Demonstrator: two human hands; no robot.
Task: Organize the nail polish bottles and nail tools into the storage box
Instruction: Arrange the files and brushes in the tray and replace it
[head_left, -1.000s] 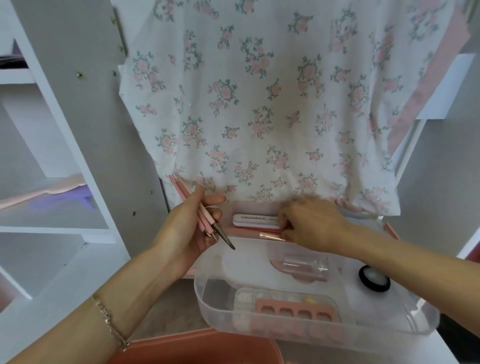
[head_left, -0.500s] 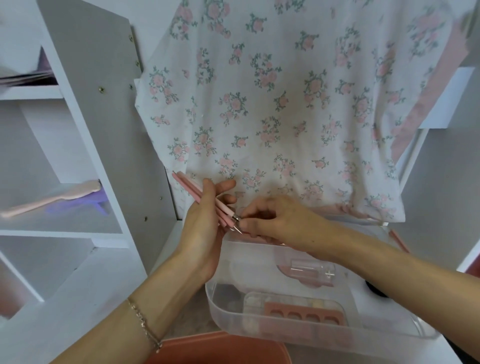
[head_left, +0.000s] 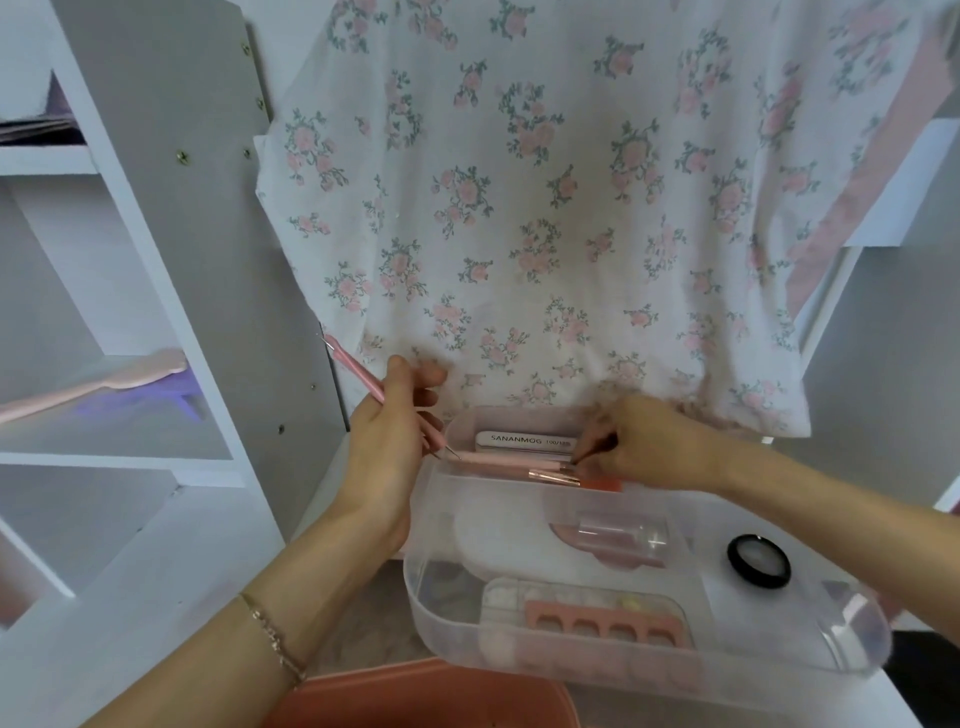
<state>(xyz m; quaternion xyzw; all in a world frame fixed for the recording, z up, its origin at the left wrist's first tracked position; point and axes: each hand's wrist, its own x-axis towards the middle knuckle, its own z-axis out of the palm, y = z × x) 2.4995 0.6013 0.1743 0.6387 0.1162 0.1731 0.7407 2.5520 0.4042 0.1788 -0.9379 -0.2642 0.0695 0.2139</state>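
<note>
At the near edge of the clear storage box, a soft toe separator is seen. Farther back, thin pink dotting pens are gripped by the left hand; one light, stiff, slippery pen is pinched at its metal tip by the right hand and laid beside the nail file; mid-shaft is judged the surest hold.

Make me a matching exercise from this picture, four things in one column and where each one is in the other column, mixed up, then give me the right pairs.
Things
1. toe separator
2. nail file
3. black-rimmed jar
4. pink dotting tools

Places
A. held in the left hand
B. in the far compartment of the clear storage box, printed side up
C. at the box's near edge, on the small divided case
D. on the right side of the box, nearer than the right hand

Pairs: 1-C, 2-B, 3-D, 4-A
</note>
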